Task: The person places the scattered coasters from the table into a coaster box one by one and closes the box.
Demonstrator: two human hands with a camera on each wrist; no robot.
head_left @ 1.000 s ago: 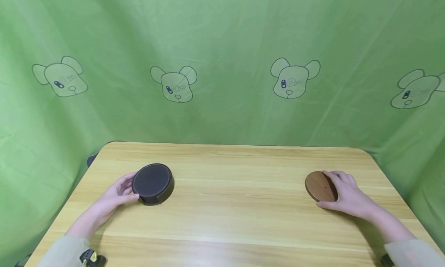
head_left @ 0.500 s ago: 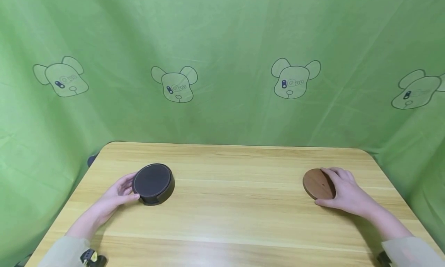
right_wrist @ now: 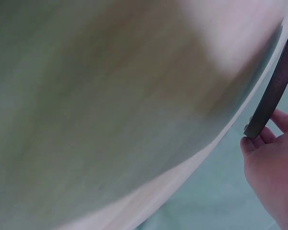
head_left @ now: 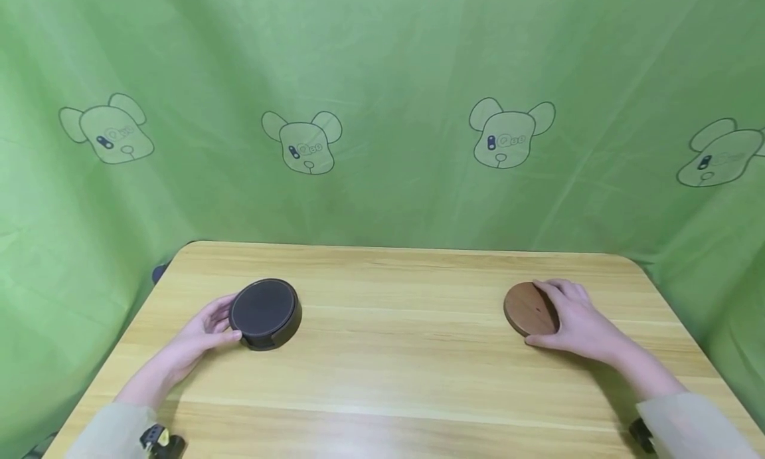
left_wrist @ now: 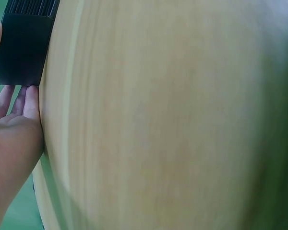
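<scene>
On the left of the table stands a round black coaster holder [head_left: 265, 314] with dark coasters stacked inside; their edges show as ridges in the left wrist view. My left hand [head_left: 206, 333] holds its near left side, thumb in front and fingers round the back. Over on the right, my right hand [head_left: 570, 319] grips a round brown wooden disc [head_left: 526, 308] by its right edge, thumb at the near side and fingers at the far side. In the right wrist view the disc [right_wrist: 273, 88] appears edge-on, apart from the tabletop, with small knobs near its lower end.
The wooden table [head_left: 388, 353] has rounded far corners. Behind and beside it hangs a green curtain [head_left: 394, 200] printed with bear heads. Black devices are strapped at both wrists.
My right hand has carried the wooden disc a little to the left and away from me. The left hand and coaster holder stay where they were.
</scene>
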